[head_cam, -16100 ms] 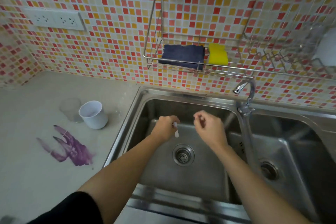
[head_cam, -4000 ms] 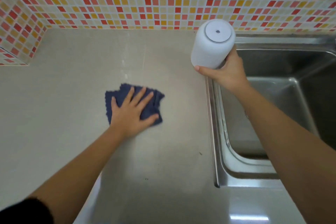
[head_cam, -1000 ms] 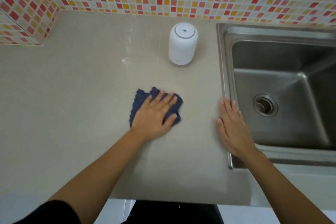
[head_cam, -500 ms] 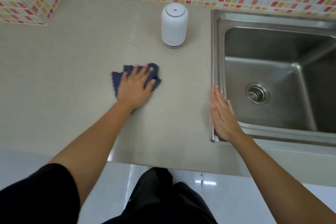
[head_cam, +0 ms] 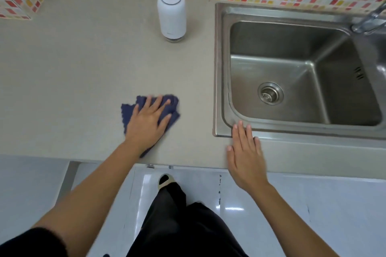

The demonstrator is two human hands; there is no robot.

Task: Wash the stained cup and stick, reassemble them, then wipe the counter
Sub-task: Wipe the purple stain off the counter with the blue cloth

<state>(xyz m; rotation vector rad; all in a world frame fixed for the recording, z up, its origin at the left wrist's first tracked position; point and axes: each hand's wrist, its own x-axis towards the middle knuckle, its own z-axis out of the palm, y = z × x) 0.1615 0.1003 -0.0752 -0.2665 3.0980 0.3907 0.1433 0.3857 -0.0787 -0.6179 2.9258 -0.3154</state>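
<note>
Pressing flat, fingers spread, left hand pins blue cloth mid-frame on counter; right hand lies open, empty, at sink corner.

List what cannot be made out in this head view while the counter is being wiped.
- Counter under the blue cloth: covered by the cloth and the left hand.
- Inside of the white cup: closed, so the stick is unseen.
- Faucet: cut off by the right edge.
- Second basin: cut off by the right edge.
- Right hand: motion-blurred; contact with the counter unclear.
</note>
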